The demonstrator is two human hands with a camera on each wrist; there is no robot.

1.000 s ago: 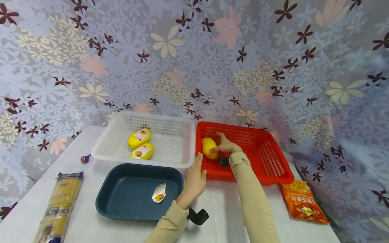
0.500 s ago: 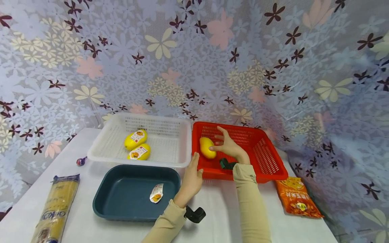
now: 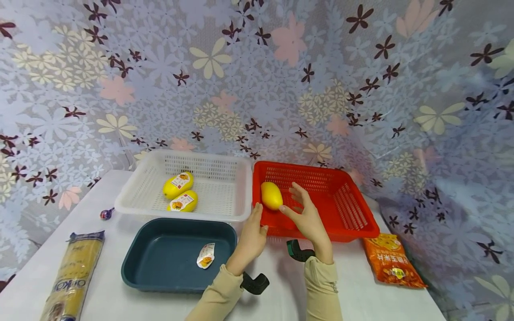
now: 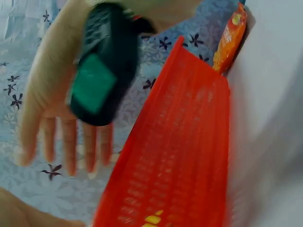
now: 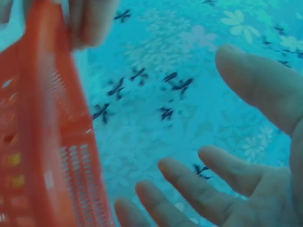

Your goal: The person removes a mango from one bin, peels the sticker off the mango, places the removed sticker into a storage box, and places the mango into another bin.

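Note:
A yellow mango (image 3: 271, 196) lies at the left end of the red basket (image 3: 345, 233), with no label visible on it. My right hand (image 3: 310, 220) hovers over the basket's front rim with fingers spread and nothing in them. Its thumb appears close to the mango, though contact cannot be made out. At the basket's front left corner my left hand (image 3: 251, 236) touches the side with fairly straight fingers, the thumb by the front wall. The right wrist view shows my spread right fingers (image 5: 184, 189) beside the red wall (image 5: 71, 142).
Two labelled yellow mangoes (image 3: 179, 184) lie in the white basket (image 3: 217, 217). In front is a dark blue tray (image 3: 168, 258) with a loose label (image 3: 206, 255). A pasta pack (image 3: 74, 276) and lollipop (image 3: 106, 214) lie left, an orange snack bag (image 3: 393, 261) right.
My right hand has let go of the mango and drawn back toward the front rim, fingers spreading. The mango stays at the basket's left end. My left hand keeps its place at the corner.

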